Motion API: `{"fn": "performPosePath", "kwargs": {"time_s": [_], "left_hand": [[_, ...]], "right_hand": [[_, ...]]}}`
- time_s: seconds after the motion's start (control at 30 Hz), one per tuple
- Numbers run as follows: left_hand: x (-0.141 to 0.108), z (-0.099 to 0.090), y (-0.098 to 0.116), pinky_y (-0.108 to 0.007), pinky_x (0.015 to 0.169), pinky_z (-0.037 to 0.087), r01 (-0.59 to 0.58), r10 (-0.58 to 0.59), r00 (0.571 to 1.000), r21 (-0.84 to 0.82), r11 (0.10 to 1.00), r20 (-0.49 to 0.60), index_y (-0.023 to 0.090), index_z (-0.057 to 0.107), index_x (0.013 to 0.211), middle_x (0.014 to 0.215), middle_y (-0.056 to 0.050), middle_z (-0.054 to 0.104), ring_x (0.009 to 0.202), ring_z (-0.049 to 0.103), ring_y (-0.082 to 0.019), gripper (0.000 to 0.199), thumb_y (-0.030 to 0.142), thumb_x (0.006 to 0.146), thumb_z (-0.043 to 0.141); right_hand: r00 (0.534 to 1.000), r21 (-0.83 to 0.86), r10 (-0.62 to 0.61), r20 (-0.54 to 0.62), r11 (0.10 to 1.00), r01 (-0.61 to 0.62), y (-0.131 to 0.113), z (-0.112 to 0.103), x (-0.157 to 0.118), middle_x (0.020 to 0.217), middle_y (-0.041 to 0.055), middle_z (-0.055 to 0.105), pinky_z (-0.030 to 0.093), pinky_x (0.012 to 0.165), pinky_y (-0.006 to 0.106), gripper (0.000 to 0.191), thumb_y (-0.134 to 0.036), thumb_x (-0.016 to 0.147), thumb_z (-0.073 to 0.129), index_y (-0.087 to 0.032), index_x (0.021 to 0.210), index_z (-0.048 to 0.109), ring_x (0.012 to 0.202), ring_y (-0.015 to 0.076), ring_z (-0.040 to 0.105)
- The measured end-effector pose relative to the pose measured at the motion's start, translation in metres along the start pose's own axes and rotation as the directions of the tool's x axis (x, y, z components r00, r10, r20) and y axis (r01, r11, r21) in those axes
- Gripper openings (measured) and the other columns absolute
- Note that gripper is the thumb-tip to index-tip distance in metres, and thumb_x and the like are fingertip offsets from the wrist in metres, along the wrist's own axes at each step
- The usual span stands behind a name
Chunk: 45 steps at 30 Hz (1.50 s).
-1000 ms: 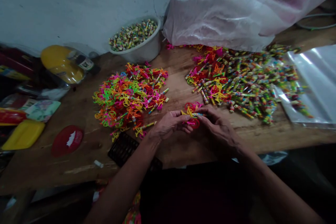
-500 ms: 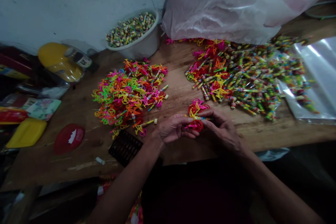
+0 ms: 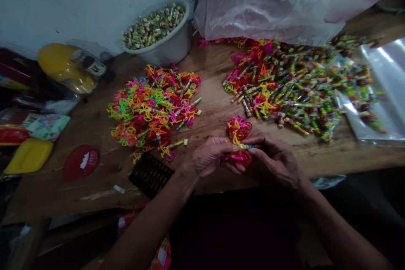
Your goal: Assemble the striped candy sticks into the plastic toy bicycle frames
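My left hand [image 3: 210,157] is closed on a small plastic toy bicycle [image 3: 243,158] with red wheel-like rings and a pink part. My right hand [image 3: 278,158] pinches a slim, colourfully wrapped tube [image 3: 253,146] against the toy; whether the two are joined I cannot tell. Just beyond my fingers lie red, yellow and pink toy bicycles [image 3: 240,127]. To the left is a heap of bright toy bicycles [image 3: 152,112], some with tubes on them. A wide pile of patterned tubes [image 3: 306,93] spreads to the right.
A white tub [image 3: 169,48] full of small tubes stands by the wall. Behind the right pile bulges a large plastic bag [image 3: 262,6]. Clear plastic bags [image 3: 386,76] lie at the right. A black slotted tray [image 3: 150,176], a red lid [image 3: 80,162] and yellow containers [image 3: 66,67] are leftward.
The view has shifted slightly, and both hands sit a little further right. They keep hold of the toy bicycle and tube, and the toy's red ring shows more openly.
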<state>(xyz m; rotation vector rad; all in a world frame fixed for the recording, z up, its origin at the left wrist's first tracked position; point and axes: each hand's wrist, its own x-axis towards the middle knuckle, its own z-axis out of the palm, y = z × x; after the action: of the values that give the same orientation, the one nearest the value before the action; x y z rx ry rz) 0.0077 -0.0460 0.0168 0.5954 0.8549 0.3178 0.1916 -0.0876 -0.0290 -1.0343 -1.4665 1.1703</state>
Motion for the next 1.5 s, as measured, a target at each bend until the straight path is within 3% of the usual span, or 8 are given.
{"fn": "performPosePath", "kwargs": {"time_s": [0.3,0.47,0.53,0.63,0.7,0.77,1.0,1.5], "left_hand": [[0.003,-0.011,-0.014,-0.025,0.053,0.052,0.032,-0.029,0.999,0.077,0.997,-0.041,0.008,0.059,0.076,0.064,-0.008,0.066,0.054,0.064,-0.015,0.019,0.026,0.071,0.064],[-0.013,-0.036,0.002,-0.023,0.049,0.047,-0.057,0.113,0.971,0.256,0.965,-0.209,0.012,0.058,0.084,0.068,-0.004,0.065,0.048,0.058,-0.011,0.024,0.032,0.072,0.064],[-0.029,-0.053,0.023,-0.023,0.051,0.047,-0.050,0.274,0.865,0.470,0.881,-0.420,0.013,0.058,0.082,0.071,-0.004,0.066,0.052,0.058,-0.012,0.026,0.036,0.071,0.064],[-0.054,-0.075,0.055,-0.032,0.067,0.050,0.169,0.658,0.492,0.804,0.571,-0.570,0.015,0.061,0.088,0.089,-0.008,0.067,0.079,0.063,-0.022,0.032,0.041,0.070,0.064],[-0.060,-0.075,0.065,-0.040,0.085,0.046,0.374,0.888,0.220,0.876,0.304,-0.403,0.015,0.060,0.106,0.113,-0.013,0.060,0.105,0.055,-0.030,0.043,0.039,0.070,0.064],[-0.050,-0.061,0.060,-0.043,0.095,0.040,0.458,0.974,0.126,0.882,0.111,-0.188,0.015,0.053,0.119,0.127,-0.014,0.051,0.118,0.047,-0.031,0.050,0.036,0.075,0.061],[0.052,-0.001,0.006,-0.033,0.083,0.046,0.085,0.752,0.646,0.991,0.099,-0.130,0.017,0.057,0.105,0.103,-0.008,0.063,0.094,0.060,-0.021,0.037,0.037,0.075,0.063],[0.062,-0.035,0.004,-0.026,0.073,0.047,-0.262,0.712,0.636,0.784,0.563,-0.299,0.018,0.053,0.101,0.097,-0.006,0.065,0.082,0.061,-0.015,0.031,0.024,0.072,0.060]], "right_hand": [[0.945,-0.401,-0.045,0.323,0.899,0.179,-0.025,-0.012,0.015,0.084,0.0035,0.064,0.046,0.070,0.028,0.014,-0.017,0.085,0.051,-0.019,0.095,0.061,0.075,0.0148,0.059],[0.993,-0.294,-0.046,0.113,0.953,0.078,-0.013,0.022,0.014,0.095,0.0049,0.063,0.048,0.070,0.025,0.027,-0.020,0.088,0.049,-0.019,0.114,0.053,0.080,0.0135,0.059],[0.998,-0.325,-0.039,-0.039,0.945,0.024,-0.002,0.026,0.012,0.097,0.0059,0.062,0.049,0.068,0.026,0.040,-0.022,0.087,0.050,-0.017,0.126,0.044,0.076,0.0135,0.058],[0.972,-0.521,-0.108,-0.208,0.854,-0.016,0.012,0.016,0.011,0.098,0.0079,0.061,0.048,0.075,0.030,0.032,-0.022,0.088,0.047,-0.017,0.119,0.051,0.080,0.0162,0.058],[0.965,-0.637,-0.116,-0.236,0.768,-0.063,0.018,0.008,0.014,0.104,0.0097,0.059,0.046,0.078,0.032,0.026,-0.022,0.089,0.044,-0.017,0.112,0.055,0.089,0.0193,0.057],[0.973,-0.725,-0.068,-0.220,0.679,-0.117,0.020,0.005,0.019,0.110,0.0107,0.057,0.046,0.074,0.032,0.028,-0.024,0.090,0.041,-0.018,0.114,0.055,0.091,0.0211,0.057],[0.973,-0.772,0.054,-0.224,0.600,-0.211,0.026,0.010,0.030,0.102,0.0113,0.058,0.040,0.057,0.030,0.024,-0.028,0.087,0.046,-0.018,0.104,0.060,0.075,0.0211,0.056],[0.947,-0.564,-0.092,-0.309,0.819,-0.105,0.010,0.017,0.040,0.088,0.0086,0.060,0.047,0.067,0.032,0.018,-0.030,0.086,0.049,-0.017,0.095,0.057,0.075,0.0189,0.057]]}}
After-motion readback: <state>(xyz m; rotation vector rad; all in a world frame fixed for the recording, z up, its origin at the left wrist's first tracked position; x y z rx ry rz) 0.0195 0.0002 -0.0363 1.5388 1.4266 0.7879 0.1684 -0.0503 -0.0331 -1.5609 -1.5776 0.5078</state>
